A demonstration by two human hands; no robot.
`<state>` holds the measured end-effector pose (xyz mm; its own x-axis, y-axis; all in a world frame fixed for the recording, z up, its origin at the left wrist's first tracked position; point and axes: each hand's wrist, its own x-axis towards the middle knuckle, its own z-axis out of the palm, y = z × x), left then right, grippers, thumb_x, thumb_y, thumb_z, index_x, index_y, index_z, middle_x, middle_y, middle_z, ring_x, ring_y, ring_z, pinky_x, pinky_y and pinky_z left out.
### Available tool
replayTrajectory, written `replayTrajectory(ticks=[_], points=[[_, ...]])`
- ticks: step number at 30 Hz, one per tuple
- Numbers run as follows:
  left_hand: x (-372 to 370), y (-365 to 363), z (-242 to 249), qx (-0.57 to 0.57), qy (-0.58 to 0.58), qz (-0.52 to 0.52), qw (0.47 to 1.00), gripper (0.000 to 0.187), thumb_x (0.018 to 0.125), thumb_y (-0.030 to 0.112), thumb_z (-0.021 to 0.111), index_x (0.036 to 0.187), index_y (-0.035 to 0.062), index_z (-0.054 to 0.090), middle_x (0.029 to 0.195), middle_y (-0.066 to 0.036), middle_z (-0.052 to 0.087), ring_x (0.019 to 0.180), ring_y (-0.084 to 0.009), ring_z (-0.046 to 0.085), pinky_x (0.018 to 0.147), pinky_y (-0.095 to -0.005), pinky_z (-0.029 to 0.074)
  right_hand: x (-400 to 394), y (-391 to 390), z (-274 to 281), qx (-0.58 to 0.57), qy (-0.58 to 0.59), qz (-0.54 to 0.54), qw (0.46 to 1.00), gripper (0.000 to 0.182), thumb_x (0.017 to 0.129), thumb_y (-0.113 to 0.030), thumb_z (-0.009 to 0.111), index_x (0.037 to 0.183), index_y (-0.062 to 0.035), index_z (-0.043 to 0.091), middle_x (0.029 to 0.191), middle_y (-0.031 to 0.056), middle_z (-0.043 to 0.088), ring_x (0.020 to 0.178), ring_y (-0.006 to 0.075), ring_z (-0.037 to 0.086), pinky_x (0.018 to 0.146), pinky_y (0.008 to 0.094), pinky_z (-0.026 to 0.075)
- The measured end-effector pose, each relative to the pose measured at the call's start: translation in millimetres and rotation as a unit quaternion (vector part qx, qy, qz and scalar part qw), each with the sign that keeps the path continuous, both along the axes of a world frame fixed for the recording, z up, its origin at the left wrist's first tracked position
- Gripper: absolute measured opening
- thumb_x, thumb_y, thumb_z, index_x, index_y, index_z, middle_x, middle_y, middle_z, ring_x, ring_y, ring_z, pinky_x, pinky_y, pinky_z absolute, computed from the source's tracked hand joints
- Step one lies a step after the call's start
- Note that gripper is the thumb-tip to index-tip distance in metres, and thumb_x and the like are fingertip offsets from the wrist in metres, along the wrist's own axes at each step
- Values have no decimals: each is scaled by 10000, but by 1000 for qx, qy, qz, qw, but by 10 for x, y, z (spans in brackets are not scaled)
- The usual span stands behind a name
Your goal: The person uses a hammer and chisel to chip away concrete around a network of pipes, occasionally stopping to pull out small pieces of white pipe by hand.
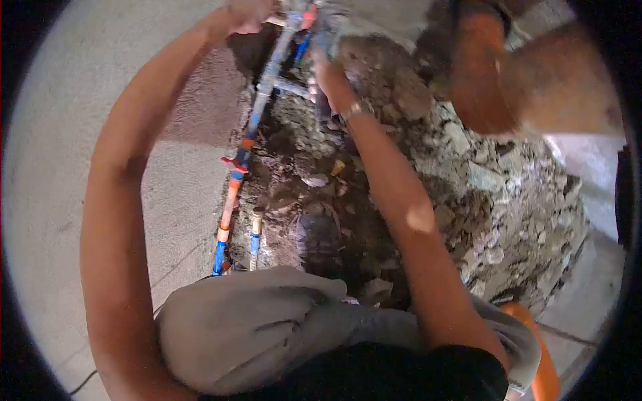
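A long pipe (266,83) with blue and orange sections runs beside the concrete edge, with a red valve handle (233,165) partway along it. At the top of the view my left hand (251,15) is beside the pipe's far end, its fingers smeared by motion. My right hand (325,67) reaches to the right of the pipe, close to a short branch pipe (292,87). Blur hides its fingers and whatever they may hold. Nearer to me, a short pipe stub (255,240) with a blue band stands beside the main pipe.
Broken rubble and soil (495,200) fill the trench and heap up on the right. Concrete floor (180,180) lies along the left. Another person's limb (568,83) and a rust-orange rounded shape (483,80) are at upper right. An orange curved object (540,351) sits beside my leg.
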<state>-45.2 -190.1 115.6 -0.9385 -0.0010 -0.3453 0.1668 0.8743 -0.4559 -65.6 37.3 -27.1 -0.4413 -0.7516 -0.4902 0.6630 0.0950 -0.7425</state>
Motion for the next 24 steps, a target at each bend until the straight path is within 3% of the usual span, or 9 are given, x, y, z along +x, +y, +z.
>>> replayTrajectory(ticks=[1,3,5,7,9,13,16,18,24], points=[[14,-121,0,-14,-32,7,999,370,697,179,735,1054,133,646,1024,-99,672,983,-329,653,773,-466,543,11,28,30,-25,-63,35,997,360,941,-422,535,857,-75,486,612,29,450,461,175,444,408,363,393],[-36,-230,-61,-28,-61,3,998,364,701,191,733,1052,145,646,1047,-94,667,986,-321,650,773,-463,541,-10,80,192,13,-2,2,1000,349,935,-407,548,813,-86,487,611,30,457,464,175,454,412,360,398],[67,-233,-157,-13,25,-32,999,338,714,190,718,1042,155,646,1057,-82,667,969,-314,656,768,-452,545,66,107,285,48,-11,-46,998,356,929,-410,560,803,-86,484,600,23,460,450,171,454,412,352,395],[35,-204,-97,7,22,-81,996,289,713,168,707,998,150,662,967,-105,681,916,-312,676,724,-441,552,103,107,293,12,13,-96,995,372,917,-427,568,807,-82,486,614,28,470,442,168,446,413,346,400],[-85,-70,-58,-14,-39,101,994,240,717,141,687,956,124,674,896,-136,684,867,-334,686,708,-456,550,101,250,341,0,-56,-62,996,368,926,-415,554,806,-74,487,621,32,476,454,165,462,418,339,414],[-147,-8,69,39,9,98,994,213,726,110,661,936,70,668,878,-174,681,862,-368,680,715,-474,545,208,507,338,29,44,-45,998,357,950,-386,518,782,-75,473,580,20,477,430,156,477,404,336,422],[-57,-139,88,107,-21,-27,994,232,759,91,638,980,22,641,893,-198,681,873,-395,669,739,-483,535,245,689,255,36,91,-45,994,386,955,-412,521,772,-77,461,569,22,488,417,155,487,392,338,423],[13,-159,-12,163,26,74,984,266,777,86,632,1031,8,622,883,-217,672,882,-414,659,739,-495,522,237,808,236,53,100,-49,992,403,953,-431,527,770,-79,456,568,26,496,411,155,491,388,340,424],[132,27,26,177,43,124,975,325,767,84,656,1084,28,613,884,-235,661,892,-446,640,763,-503,513,209,1042,115,84,123,-57,987,440,945,-467,535,758,-74,471,571,29,514,442,153,505,426,340,434]])
